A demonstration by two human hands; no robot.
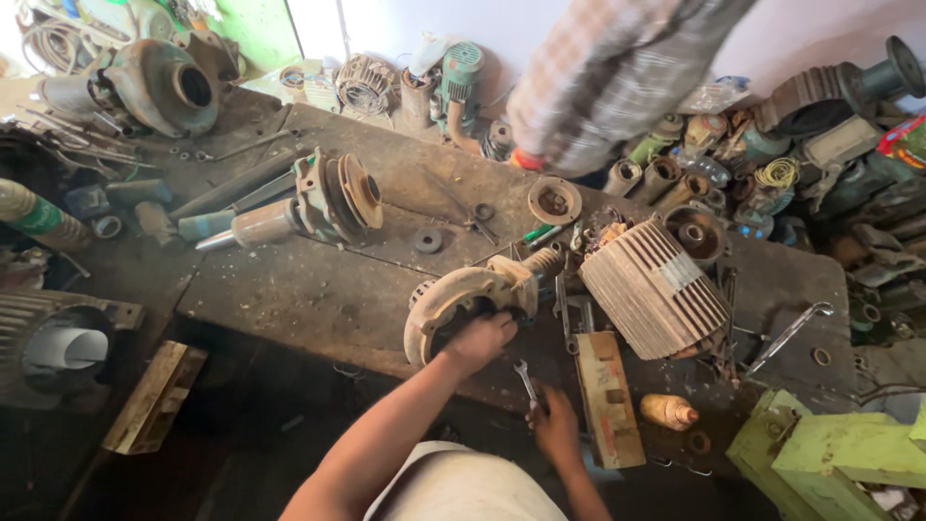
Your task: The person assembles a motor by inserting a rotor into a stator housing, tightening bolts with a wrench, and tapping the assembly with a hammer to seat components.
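The left hand (pixel 479 340) rests its curled grip on the rim of a round, rusty motor end housing (pixel 461 301) standing on edge near the front of the dark bench (pixel 309 289), its shaft (pixel 542 260) pointing up and right toward a ribbed motor body (pixel 653 289). The right hand (pixel 557 427), lower and to the right, pinches the handle of a small open-ended wrench (pixel 526 380), whose long axis runs up and slightly left, head toward the housing. The left hand is the nearer; another person's checked sleeve (pixel 617 77) leans over the far edge.
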